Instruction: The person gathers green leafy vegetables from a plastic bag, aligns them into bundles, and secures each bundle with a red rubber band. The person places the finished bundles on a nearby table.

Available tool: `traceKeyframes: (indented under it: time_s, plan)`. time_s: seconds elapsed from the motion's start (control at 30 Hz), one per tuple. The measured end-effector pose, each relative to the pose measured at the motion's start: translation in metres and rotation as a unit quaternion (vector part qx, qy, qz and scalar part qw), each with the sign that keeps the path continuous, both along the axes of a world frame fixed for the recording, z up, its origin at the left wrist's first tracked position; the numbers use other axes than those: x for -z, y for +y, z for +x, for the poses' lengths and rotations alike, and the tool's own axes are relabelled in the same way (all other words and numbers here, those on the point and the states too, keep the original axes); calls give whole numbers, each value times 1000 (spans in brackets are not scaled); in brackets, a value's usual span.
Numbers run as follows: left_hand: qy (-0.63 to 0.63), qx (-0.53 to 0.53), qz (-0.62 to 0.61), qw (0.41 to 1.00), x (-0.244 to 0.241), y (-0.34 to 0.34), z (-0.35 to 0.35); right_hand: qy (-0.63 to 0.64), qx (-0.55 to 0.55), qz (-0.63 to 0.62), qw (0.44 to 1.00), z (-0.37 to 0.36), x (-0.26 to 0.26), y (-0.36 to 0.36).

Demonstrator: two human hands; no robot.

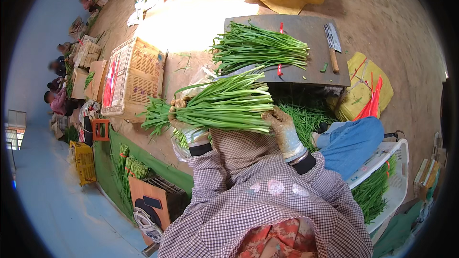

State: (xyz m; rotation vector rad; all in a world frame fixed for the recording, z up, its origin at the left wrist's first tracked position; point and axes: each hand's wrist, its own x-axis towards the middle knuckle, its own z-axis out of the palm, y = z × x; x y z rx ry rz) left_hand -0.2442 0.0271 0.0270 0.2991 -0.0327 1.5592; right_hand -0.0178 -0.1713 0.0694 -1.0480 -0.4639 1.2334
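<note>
My left hand [179,113], in a soiled work glove, is closed around the leafy part of a bunch of garlic chives [226,105] held above my lap. The pale stem ends point right. My right hand [283,129], also gloved, touches the stem ends at their lower right; its fingertips are partly hidden, so I cannot tell whether it grips them. Beyond, a second pile of garlic chives [261,48] lies on a dark board [319,73], across a red tie strip [279,70]. A cleaver with a wooden handle [333,46] rests at the board's right.
Loose greens [304,120] lie below the board. A yellow sack [376,89] with red strips [371,100] sits at right, near a white basket [400,179] of greens. At left are a plastic crate [143,79], tied bunches [134,168] and several people farther off.
</note>
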Motion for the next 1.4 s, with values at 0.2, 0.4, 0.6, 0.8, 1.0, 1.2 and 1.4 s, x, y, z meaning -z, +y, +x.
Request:
traceKeyframes:
  time_s: [0.2,0.4,0.6,0.8,1.0,1.2,1.4]
  plan:
    - [-35,-14,-74,997,-22,-19,17,90,-40,-32,995,7,-1,-11]
    - [-37,10,-48,998,-1,-10,5,128,-14,-29,991,32,15,-43]
    - [-46,11,-55,997,1,-10,2,-180,-100,-186,961,108,35,-90]
    - [-43,-2,-58,997,-1,-14,9,-441,-54,-124,887,75,22,-61]
    - [-45,-4,-93,995,-8,-12,5,-707,43,91,700,25,-35,-6]
    - [96,-37,-80,991,6,-4,-3,-436,120,167,876,26,-19,15]
    - [178,-65,-238,952,0,-13,-7,-232,14,-6,973,75,12,-22]
